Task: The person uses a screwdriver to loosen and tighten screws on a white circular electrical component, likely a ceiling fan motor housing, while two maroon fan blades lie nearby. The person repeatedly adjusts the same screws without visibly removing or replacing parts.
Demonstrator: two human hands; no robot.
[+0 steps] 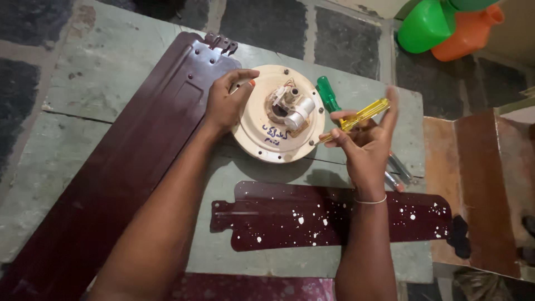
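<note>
A round cream ceiling-fan motor housing (262, 131) lies on a grey stone slab, with a white capacitor and wires at its hub. My left hand (225, 100) grips the housing's left rim, thumb over the top edge. My right hand (365, 142) hovers just right of the housing and holds a yellow-handled screwdriver (362, 115), its tip pointing toward the rim. A green-handled screwdriver (327, 95) rests on the slab behind the housing.
A long maroon fan blade (139, 145) lies to the left. A second, paint-speckled blade (312, 214) lies in front, a third at the bottom edge. Pliers (398, 170) rest under my right wrist. Green and orange plastic pots (446, 25) stand far right. A brown board (479, 184) lies right.
</note>
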